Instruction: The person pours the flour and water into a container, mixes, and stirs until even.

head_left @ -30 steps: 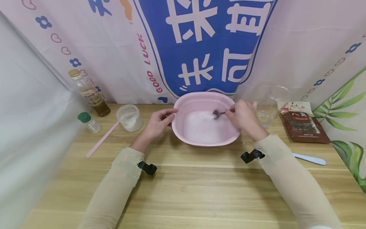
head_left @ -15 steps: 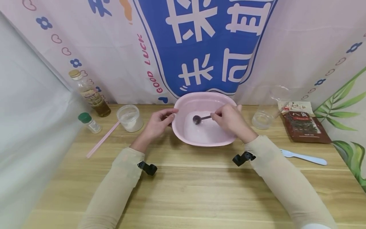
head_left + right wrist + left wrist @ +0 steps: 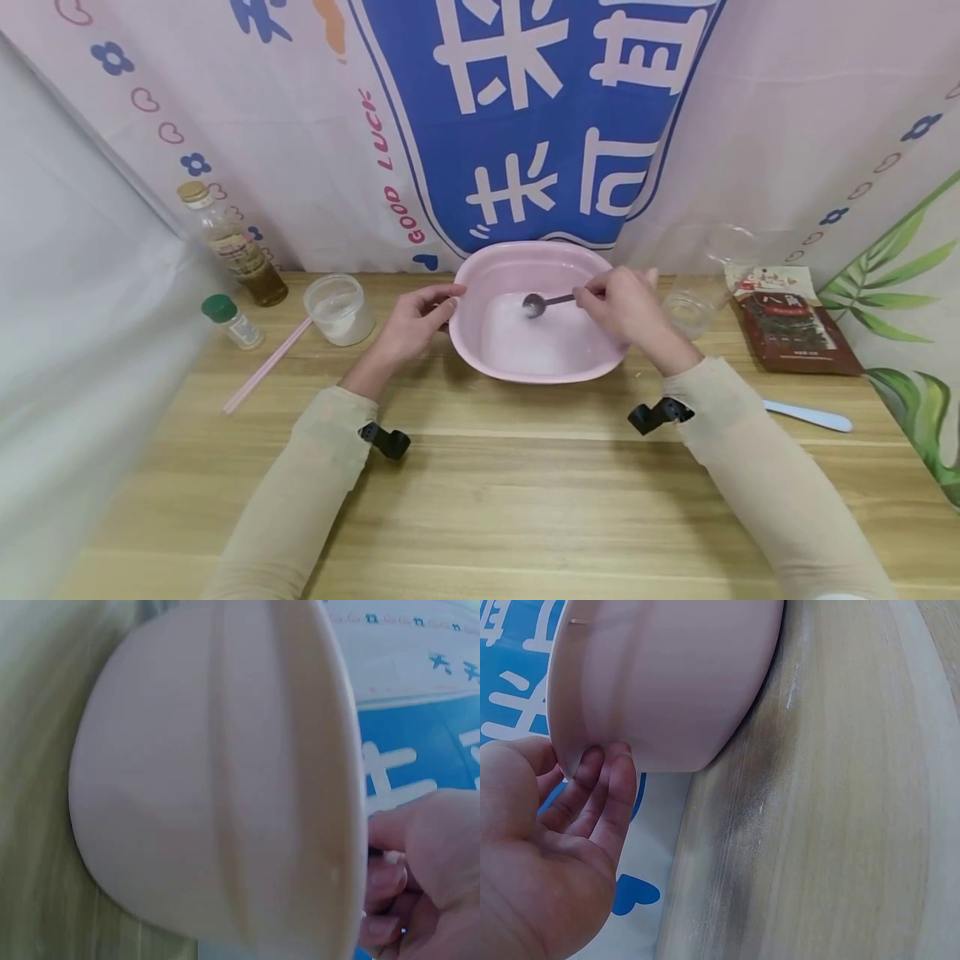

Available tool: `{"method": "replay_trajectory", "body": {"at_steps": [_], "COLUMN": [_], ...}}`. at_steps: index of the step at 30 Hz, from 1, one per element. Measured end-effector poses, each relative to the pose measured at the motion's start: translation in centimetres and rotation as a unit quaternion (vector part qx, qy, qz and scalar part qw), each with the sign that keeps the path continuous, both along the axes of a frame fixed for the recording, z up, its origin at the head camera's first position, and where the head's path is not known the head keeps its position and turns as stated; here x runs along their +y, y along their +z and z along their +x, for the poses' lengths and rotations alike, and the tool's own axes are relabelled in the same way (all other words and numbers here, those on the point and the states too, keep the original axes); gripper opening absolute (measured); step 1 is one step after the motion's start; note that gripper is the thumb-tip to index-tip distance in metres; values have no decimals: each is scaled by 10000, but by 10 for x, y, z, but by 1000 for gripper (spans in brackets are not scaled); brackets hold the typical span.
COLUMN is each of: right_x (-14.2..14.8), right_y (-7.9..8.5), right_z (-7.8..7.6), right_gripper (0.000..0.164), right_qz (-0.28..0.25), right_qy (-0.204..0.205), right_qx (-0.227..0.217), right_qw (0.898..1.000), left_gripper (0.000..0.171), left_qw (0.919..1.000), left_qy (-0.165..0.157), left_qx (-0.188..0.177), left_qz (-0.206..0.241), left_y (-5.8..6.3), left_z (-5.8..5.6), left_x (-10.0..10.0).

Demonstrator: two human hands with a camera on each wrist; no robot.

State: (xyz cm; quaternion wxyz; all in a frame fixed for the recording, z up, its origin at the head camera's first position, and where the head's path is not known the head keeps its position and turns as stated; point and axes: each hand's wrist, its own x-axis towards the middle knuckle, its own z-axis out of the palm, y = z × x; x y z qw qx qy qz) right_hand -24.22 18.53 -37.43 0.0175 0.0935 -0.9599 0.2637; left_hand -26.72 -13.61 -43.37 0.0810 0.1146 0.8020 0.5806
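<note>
A pink plastic basin (image 3: 540,367) stands on the wooden table with white powder (image 3: 525,342) spread over its bottom. My left hand (image 3: 416,321) grips the basin's left rim; in the left wrist view the thumb side is over the edge and the fingertips (image 3: 619,761) press the outer wall. With my right hand (image 3: 630,304) I pinch the handle of a small dark measuring spoon (image 3: 534,305), its bowl low inside the basin over the powder. In the right wrist view the basin's wall (image 3: 180,787) hides the spoon, and my curled fingers (image 3: 386,877) show beyond the rim.
At left stand an oil bottle (image 3: 243,258), a green-capped shaker (image 3: 232,321), a clear tub of white powder (image 3: 341,312) and pink chopsticks (image 3: 266,367). At right are a clear container (image 3: 686,308), a brown spice packet (image 3: 798,329) and a pale blue utensil (image 3: 810,414).
My right hand moves the spoon from the basin's right side to the left, then slightly back right. The left hand stays on the rim.
</note>
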Motion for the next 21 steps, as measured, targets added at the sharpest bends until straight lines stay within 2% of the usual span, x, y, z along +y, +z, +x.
{"method": "replay_trajectory", "body": {"at_steps": [4, 8, 14, 21], "right_x": [-12, -22, -18, -2], "right_y": [-4, -7, -7, -4], "right_z": [6, 11, 11, 7], "right_gripper": [32, 33, 39, 34], "right_qz": [-266, -174, 50, 282], "right_qy": [486, 684, 461, 149], "right_qx": [73, 3, -184, -336], "right_qw": [9984, 9975, 9988, 9989], "left_gripper": [37, 38, 37, 37], "left_qw": [9999, 9999, 10000, 9999], "left_qy": [-39, -47, -27, 33], "left_qx": [59, 91, 24, -83], "left_qz": [81, 90, 22, -122], "left_y": [-1, -2, 0, 1], "left_z": [0, 0, 0, 0], "left_x": [-1, -1, 0, -1]}}
